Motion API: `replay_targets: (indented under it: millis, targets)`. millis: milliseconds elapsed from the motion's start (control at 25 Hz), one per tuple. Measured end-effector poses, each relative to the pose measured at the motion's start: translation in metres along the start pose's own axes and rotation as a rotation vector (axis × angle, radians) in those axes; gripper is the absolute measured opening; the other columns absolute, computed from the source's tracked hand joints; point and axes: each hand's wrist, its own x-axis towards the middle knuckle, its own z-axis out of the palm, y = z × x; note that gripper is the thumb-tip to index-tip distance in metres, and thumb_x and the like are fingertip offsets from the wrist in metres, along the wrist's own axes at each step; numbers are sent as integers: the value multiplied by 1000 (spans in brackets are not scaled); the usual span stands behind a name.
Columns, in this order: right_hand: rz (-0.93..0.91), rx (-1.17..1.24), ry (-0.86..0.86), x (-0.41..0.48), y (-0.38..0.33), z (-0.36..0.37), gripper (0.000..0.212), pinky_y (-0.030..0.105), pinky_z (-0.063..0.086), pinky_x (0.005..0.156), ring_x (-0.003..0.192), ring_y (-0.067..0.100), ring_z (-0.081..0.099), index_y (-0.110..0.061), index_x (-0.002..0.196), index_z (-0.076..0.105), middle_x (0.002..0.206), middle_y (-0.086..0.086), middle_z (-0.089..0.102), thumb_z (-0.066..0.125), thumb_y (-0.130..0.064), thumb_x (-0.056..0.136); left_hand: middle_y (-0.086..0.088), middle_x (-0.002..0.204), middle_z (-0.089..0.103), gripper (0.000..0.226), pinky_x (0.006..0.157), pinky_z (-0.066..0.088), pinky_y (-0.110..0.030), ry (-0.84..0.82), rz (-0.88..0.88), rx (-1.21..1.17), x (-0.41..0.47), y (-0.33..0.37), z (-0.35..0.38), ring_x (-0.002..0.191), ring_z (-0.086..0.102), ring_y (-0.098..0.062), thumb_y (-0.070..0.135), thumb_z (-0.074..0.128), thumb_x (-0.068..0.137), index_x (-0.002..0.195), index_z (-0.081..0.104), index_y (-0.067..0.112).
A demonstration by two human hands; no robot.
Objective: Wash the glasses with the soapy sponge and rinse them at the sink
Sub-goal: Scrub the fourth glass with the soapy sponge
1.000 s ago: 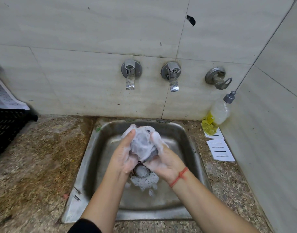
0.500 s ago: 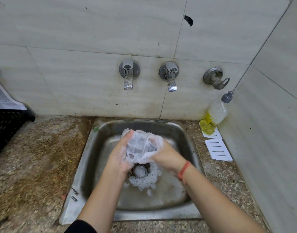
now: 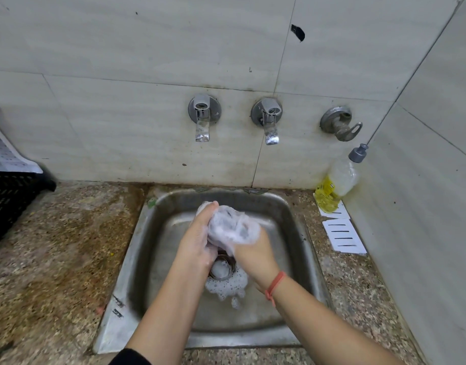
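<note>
Overhead, we are working both hands above a square stainless-steel sink (image 3: pixel 115 312) sunk in a speckled brown stone counter (image 3: pixel 55 246). Our left hand (image 3: pixel 197 241) is curling its fingers round a clear drinking glass coated in white lather (image 3: pixel 231 227), holding it in the air over the basin's middle, just above the round metal drain (image 3: pixel 222 268). Our right hand (image 3: pixel 255 256) is meeting the glass from the near side. Its fingers are lying hidden under the suds, so we cannot tell whether they are gripping anything. A patch of bubbly foam (image 3: pixel 226 289) is sitting in the basin around the drain.

Room is opening leftward across the counter as far as a black slatted plastic crate (image 3: pixel 7 206). To the right a tiled side wall is closing in near the sink's rim, with a clear plastic bottle of yellow liquid (image 3: pixel 334 185) leaning in the corner beside white lined paper cards (image 3: pixel 343 235). Two chrome wall taps (image 3: pixel 201 119) are hanging behind the basin.
</note>
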Motion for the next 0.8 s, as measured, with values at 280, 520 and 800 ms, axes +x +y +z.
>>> replay_targets:
  millis: [280, 520, 800]
  targets:
    - [-67, -186, 40, 1, 1, 4, 18, 34, 56, 71, 79, 15, 69, -15, 90, 71, 85, 4, 74, 69, -29, 79, -18, 87, 69, 23, 75, 56, -45, -12, -81, -121, -5, 1, 3, 82, 67, -29, 19, 66, 84, 98, 61, 2]
    - [430, 794, -192, 2, -12, -2, 34, 41, 50, 89, 95, 24, 68, -10, 106, 70, 109, 13, 71, 68, -36, 84, -14, 91, 70, 45, 85, 54, -45, -203, 54, -69, -8, 1, -11, 86, 69, -25, 8, 83, 63, 100, 58, 13]
    - [-58, -114, -17, 1, 6, 3, 32, 33, 53, 65, 70, 19, 66, -7, 80, 68, 78, 3, 71, 72, -36, 68, -9, 69, 64, 33, 57, 56, -34, -132, 91, -57, -2, -9, -9, 62, 65, -24, 34, 54, 92, 75, 65, 8]
